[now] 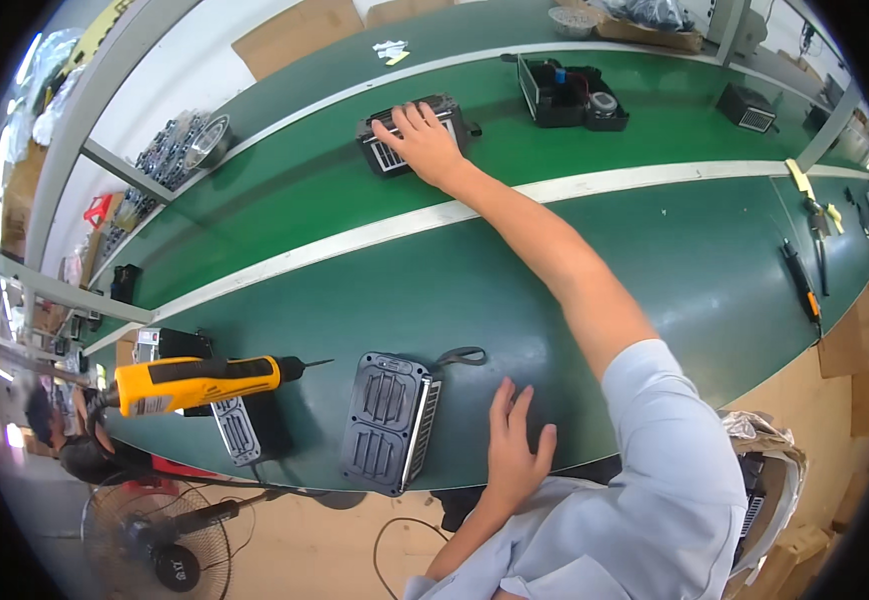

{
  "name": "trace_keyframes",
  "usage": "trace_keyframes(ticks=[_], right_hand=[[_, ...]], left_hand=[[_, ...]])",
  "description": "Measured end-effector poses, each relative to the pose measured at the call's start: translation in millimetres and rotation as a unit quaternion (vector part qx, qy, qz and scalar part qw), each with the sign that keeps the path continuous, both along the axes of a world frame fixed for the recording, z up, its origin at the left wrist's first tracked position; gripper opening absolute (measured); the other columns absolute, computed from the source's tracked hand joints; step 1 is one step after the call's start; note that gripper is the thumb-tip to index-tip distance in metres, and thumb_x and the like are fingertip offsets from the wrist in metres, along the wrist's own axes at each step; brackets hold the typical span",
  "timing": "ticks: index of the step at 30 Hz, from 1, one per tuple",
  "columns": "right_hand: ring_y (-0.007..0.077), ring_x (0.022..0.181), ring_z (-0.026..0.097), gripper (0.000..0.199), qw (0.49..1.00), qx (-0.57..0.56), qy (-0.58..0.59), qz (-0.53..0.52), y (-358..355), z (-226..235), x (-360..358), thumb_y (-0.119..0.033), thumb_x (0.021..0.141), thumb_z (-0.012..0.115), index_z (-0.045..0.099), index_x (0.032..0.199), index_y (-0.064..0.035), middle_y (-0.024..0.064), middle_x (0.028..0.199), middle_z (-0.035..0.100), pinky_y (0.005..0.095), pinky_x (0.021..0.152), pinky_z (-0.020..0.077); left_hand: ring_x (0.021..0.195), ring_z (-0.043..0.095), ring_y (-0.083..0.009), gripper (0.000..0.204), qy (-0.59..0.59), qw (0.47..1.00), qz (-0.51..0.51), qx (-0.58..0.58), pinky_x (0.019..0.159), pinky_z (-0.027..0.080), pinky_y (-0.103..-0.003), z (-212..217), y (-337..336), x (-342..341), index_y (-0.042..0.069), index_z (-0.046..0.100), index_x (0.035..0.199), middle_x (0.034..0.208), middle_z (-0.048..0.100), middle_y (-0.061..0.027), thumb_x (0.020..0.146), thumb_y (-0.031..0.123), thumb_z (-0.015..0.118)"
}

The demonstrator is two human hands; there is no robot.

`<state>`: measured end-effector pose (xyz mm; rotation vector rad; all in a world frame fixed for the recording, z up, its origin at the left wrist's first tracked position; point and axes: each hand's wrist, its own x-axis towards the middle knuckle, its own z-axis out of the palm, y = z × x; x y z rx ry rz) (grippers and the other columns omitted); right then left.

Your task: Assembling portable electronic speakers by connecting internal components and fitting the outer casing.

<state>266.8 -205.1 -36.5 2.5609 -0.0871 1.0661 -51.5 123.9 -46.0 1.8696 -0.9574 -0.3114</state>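
My right arm reaches across to the green belt, where my right hand (423, 145) grips the top of a black box-shaped device (391, 160) with a slotted silver front. Nearer to me, a similar black device (387, 425) lies on the dark green table, its back with two oval ribbed panels facing up. A dark wrist strap (463, 356) sticks out from its upper corner. Just right of this device, my left hand (517, 440) hovers or rests near the table edge, empty, with fingers spread. At left, a yellow electric screwdriver (205, 382) points its bit rightward.
Behind the screwdriver stand more black devices (240, 428). An opened black case (570, 95) and another device (748, 107) sit along the belt. A pen-like tool (802, 285) lies at right. A fan (160, 545) stands at lower left; metal posts (85, 130) rise on the left.
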Motion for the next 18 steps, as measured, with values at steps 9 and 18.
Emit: trace_keyframes(ticks=[9,18], right_hand=[[0.0475,0.149,0.035,0.072,0.916,0.300,0.248,0.092,-14,47,-50,-0.039,0.089,0.064,0.047,0.154,-0.0093,0.0317,0.156,0.041,0.0530,0.124,0.0287],[0.0434,0.133,0.055,0.048,0.827,0.364,0.054,-0.426,-244,64,-158,-0.031,0.086,0.066,0.074,0.126,-0.0065,0.0211,0.138,0.065,0.0589,0.101,0.0479]], left_hand=[[0.138,0.048,-0.0445,0.052,-0.037,0.997,-0.022,0.059,0.114,0.040,-0.049,8,-9,-2,-0.003,0.057,0.137,0.154,0.042,-0.0277,0.088,0.011,0.069],[0.136,0.048,-0.0410,0.050,-0.079,0.991,0.008,0.105,0.113,0.037,-0.049,6,-21,-8,0.000,0.060,0.131,0.152,0.046,-0.0246,0.083,0.010,0.071]])
